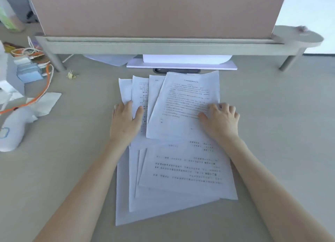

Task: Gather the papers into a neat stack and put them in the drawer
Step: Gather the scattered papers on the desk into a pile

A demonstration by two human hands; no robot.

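Two bare forearms reach forward from the bottom of the view over a pale surface (272, 114). Between them lie the papers (181, 169), printed white sheets fanned in two loose, overlapping groups: a nearer group skewed at several angles, and a farther group spread like a hand of cards. The left hand (125, 122) rests flat on the left edge of the farther group, fingers spread, its grip released and holding nothing. The right hand (222, 120) presses on the right side of the top sheet with fingers slightly curled, also grasping nothing. Beyond the sheets stands a grey monitor riser (163, 45), with more white sheets (181, 62) under it. Cables (41, 82) and clutter sit well apart at the far left. No drawer is visible. The gathering step appears barely begun. To do it well, both palms should likely sweep the outer edges inward together, then the bundle be lifted and tapped on its long and short edges to square it.
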